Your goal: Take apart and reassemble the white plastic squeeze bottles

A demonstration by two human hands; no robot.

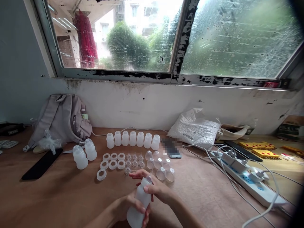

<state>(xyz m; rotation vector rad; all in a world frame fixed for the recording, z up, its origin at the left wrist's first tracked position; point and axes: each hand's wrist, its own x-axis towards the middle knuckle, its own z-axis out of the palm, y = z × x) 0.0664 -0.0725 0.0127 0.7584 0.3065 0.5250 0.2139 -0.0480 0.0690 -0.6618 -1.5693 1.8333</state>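
A frosted white baby bottle point(136, 214) is tilted over the table's near edge, its top leaning away and to the right. My left hand point(129, 204) wraps round the lower body. At the neck, my right hand point(158, 188) presses its thumb on the near side, with its other fingers reaching over the far side. A clear nipple point(149, 179) pokes up from the bottle's top. Just beyond my hands lie several white collar rings point(113, 164), clear nipples point(135, 163) and clear domed caps point(161, 173), all in rows. Behind them stands a row of open bottles point(132, 138).
Two capped bottles point(80, 157) stand at the left near a black flat case point(42, 165) and a grey backpack point(62, 118). A phone point(171, 148), a silver plastic mailer point(193, 128) and a power strip point(258, 190) with loose white cables occupy the right. The window wall bounds the table.
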